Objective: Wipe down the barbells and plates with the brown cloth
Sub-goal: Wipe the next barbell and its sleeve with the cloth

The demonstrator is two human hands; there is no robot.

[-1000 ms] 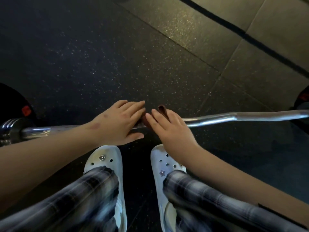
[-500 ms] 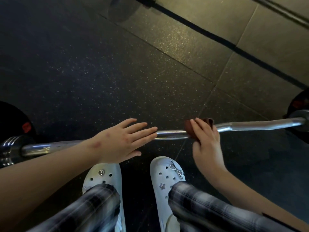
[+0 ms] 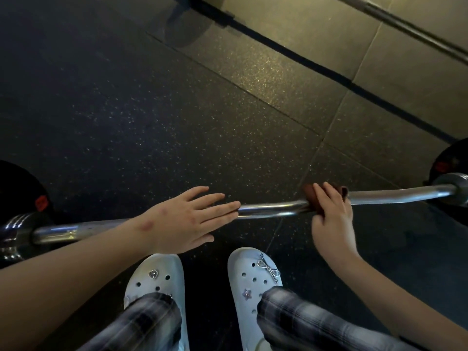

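Observation:
A curved chrome barbell point(image 3: 268, 210) lies across the dark rubber floor in front of my feet. My right hand point(image 3: 331, 219) grips the brown cloth point(image 3: 311, 196), which is wrapped around the bar right of centre. My left hand point(image 3: 187, 219) lies flat with straight fingers on the bar left of centre. A black plate point(image 3: 17, 191) with a red mark sits on the bar's left end. Another black plate point(image 3: 453, 158) shows at the right edge, beside the chrome collar point(image 3: 453, 186).
My two white clogs point(image 3: 157, 282) and plaid trouser legs stand just behind the bar. A second bar point(image 3: 415, 26) lies on the lighter floor tiles at the top right. A dark post base point(image 3: 212, 11) stands at the top centre.
My right hand has slid the brown cloth along the bar to the right, away from my left hand. The left hand has stayed flat on the bar.

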